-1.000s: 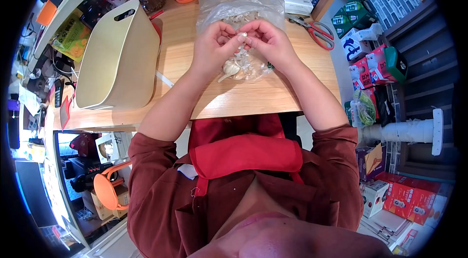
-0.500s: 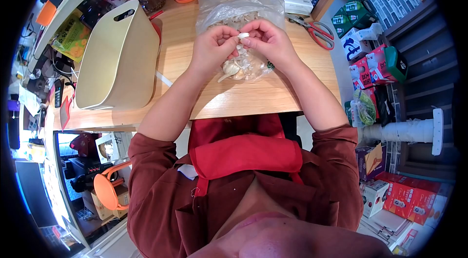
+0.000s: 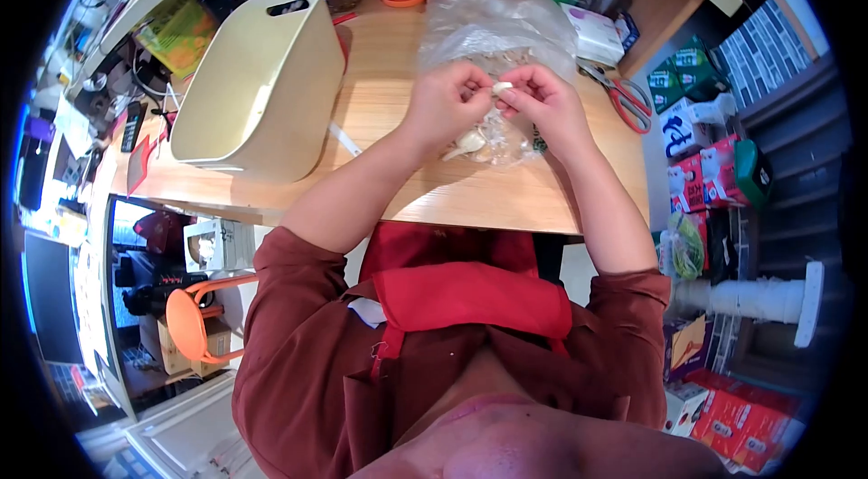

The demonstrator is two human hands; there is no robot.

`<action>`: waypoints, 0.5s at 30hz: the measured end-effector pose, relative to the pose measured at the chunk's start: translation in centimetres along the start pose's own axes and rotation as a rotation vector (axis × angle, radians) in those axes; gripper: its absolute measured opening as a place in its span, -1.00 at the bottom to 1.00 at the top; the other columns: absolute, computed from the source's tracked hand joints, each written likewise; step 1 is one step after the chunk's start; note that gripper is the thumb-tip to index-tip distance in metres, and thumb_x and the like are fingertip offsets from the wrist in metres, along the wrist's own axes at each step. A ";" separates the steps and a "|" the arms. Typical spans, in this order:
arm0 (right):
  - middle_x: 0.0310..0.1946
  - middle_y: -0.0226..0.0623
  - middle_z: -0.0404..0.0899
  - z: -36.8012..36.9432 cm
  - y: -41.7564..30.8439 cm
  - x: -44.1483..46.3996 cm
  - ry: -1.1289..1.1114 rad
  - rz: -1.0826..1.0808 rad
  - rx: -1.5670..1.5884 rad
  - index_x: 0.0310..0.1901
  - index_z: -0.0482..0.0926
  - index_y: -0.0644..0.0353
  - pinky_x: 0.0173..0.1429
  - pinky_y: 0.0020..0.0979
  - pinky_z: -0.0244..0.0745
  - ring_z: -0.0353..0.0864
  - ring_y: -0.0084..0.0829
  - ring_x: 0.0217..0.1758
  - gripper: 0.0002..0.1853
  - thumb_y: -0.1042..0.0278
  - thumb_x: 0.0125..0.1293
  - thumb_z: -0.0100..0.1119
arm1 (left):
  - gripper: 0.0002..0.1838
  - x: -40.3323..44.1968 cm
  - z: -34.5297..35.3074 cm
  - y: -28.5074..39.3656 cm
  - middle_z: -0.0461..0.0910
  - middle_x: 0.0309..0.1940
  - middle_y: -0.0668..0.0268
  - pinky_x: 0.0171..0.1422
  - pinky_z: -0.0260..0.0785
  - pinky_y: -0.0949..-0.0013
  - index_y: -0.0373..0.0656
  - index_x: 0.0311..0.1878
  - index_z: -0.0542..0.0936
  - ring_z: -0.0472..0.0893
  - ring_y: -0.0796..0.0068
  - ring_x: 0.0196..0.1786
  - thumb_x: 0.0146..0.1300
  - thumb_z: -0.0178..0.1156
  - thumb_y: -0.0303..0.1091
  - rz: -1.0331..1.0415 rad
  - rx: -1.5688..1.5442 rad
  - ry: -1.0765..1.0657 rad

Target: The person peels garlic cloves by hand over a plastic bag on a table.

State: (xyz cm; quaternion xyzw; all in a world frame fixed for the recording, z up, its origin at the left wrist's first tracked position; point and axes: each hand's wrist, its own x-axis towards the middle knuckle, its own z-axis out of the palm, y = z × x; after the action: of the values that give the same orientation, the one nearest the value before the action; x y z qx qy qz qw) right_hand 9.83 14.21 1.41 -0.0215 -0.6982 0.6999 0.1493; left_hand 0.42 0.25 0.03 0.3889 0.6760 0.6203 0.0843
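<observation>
A pale garlic clove (image 3: 503,87) is pinched between the thumb and forefinger of my right hand (image 3: 550,108). The fingertips of my left hand (image 3: 445,105) close on the clove's other end, so both hands meet at it. Beneath them a clear plastic bag (image 3: 497,13) lies spread on the wooden table, with thin garlic skins on it. A garlic bulb (image 3: 467,143) rests on the near part of the bag, just below my left fingers; my hands partly cover what lies there.
To the left stands a tall cream bin (image 3: 303,108) with handle holes. Red-handled scissors (image 3: 626,105) lie at the table's right edge, near a white pack (image 3: 592,34). Jars and bottles line the back shelf. Boxes (image 3: 705,176) are stacked on the floor at right.
The camera view has turned, so the table and hands appear further right. My left fingers have drawn slightly sideways at the clove, which stays between my hands.
</observation>
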 end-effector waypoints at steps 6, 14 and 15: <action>-0.36 -0.34 0.55 -0.6 -0.2 0.1 -0.051 0.034 0.044 -0.18 0.48 0.30 -0.23 -0.57 0.45 0.52 -0.59 -0.34 -0.84 0.52 0.20 0.14 | -0.95 -0.1 -0.1 -0.2 0.51 -0.52 0.43 -0.44 0.33 0.63 -0.29 -0.35 0.50 0.49 0.76 -0.48 0.09 0.14 -0.55 0.019 0.007 -0.050; -0.34 -0.32 0.55 -1.0 -0.1 0.1 -0.122 0.082 0.178 -0.15 0.48 0.31 -0.20 -0.58 0.44 0.52 -0.58 -0.33 -0.82 0.51 0.19 0.14 | -0.95 -0.1 -0.3 0.3 0.52 -0.57 0.40 -0.46 0.33 0.60 -0.26 -0.40 0.53 0.48 0.74 -0.53 0.04 0.17 -0.51 -0.028 -0.095 -0.062; -0.34 -0.32 0.55 -1.1 0.0 0.2 -0.129 0.084 0.193 -0.15 0.48 0.31 -0.20 -0.58 0.44 0.52 -0.58 -0.32 -0.81 0.51 0.19 0.13 | -0.96 -0.1 -0.4 0.3 0.51 -0.56 0.41 -0.46 0.33 0.62 -0.27 -0.39 0.51 0.49 0.74 -0.52 0.07 0.15 -0.54 -0.031 -0.107 -0.084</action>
State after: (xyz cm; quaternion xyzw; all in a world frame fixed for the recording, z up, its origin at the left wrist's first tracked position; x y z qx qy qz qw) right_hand 9.94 15.33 1.45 0.0089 -0.6343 0.7693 0.0761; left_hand 0.33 -0.14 0.35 0.3989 0.6436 0.6373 0.1431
